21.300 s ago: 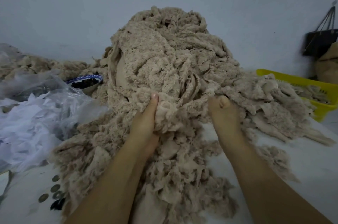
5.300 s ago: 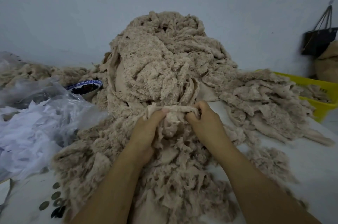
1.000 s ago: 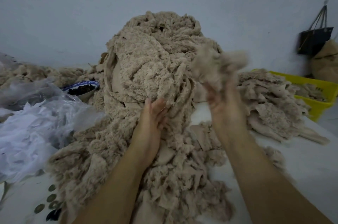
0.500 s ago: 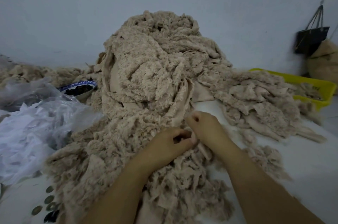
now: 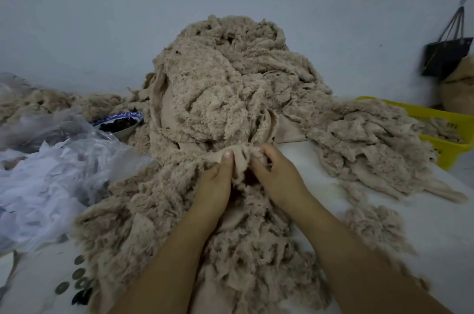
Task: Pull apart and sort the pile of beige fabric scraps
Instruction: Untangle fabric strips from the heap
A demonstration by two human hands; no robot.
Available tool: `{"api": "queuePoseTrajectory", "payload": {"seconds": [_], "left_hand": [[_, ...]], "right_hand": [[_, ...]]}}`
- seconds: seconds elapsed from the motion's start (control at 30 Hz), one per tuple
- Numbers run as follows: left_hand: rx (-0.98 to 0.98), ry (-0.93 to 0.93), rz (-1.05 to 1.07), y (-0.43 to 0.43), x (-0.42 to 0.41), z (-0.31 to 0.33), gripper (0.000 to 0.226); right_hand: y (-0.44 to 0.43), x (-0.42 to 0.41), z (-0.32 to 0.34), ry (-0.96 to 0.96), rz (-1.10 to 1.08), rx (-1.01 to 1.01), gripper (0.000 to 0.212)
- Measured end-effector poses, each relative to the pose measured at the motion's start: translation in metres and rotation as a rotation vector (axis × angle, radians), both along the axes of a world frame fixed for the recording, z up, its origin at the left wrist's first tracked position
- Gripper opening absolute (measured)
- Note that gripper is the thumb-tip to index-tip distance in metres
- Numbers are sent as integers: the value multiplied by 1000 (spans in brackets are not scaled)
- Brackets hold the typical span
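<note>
Two grips held one scrap [image 5: 241, 157]. The left grip [image 5: 215, 185] pinched it under the thumb, and the right grip [image 5: 277, 178] curled its fingers into the other end. The scrap lay bunched between them, its long axis running left to right, parallel to the near edge of the tabletop [image 5: 436, 224]. It sat at the foot of one tall pile [image 5: 225, 98], which rose mid-tabletop toward the far edge and spilled down to the near edge. One lower heap [image 5: 364, 139] lay toward the right edge, reaching one basket [image 5: 451, 121]. One bowl [image 5: 120, 122] stood left of the pile, beside one clear bag [image 5: 51, 172]. One black bag [image 5: 446, 57] hung at the far right.
</note>
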State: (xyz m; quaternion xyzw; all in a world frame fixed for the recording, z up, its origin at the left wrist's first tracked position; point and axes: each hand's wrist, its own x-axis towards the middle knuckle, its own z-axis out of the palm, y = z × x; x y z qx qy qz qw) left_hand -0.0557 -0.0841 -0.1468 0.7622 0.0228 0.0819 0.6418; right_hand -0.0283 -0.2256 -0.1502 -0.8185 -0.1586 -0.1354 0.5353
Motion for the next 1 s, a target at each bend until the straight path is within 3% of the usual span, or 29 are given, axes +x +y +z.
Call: {"api": "queuePoseTrajectory", "payload": {"seconds": [0.1,0.17,0.3,0.4,0.6,0.7,0.8,0.93,1.0], "left_hand": [[-10,-54,78,0,2,1,43],[-209,-47,100,1,4,1,40],[-756,-9,-49,8,10,8,22],[-928,56,-55,10,9,12,9],[-892,71,0,17,9,14,19],[-1031,83,-27,18,7,16,28],[-1098,46,-64,18,5,18,17],[-1082,-52,-153,19,5,19,32],[-996,-71,-225,15,3,19,37]], "right_hand": [[-9,2,4,93,-30,272,21],[-11,2,5,193,60,472,21],[-9,6,3,268,31,560,21],[-11,6,4,247,21,604,32],[-15,-1,11,172,-106,451,54],[-11,-10,13,-28,-56,289,60],[-6,-15,10,-183,69,104,69],[3,-17,1,123,271,-53,83],[5,-14,-3,284,312,-5,79]]}}
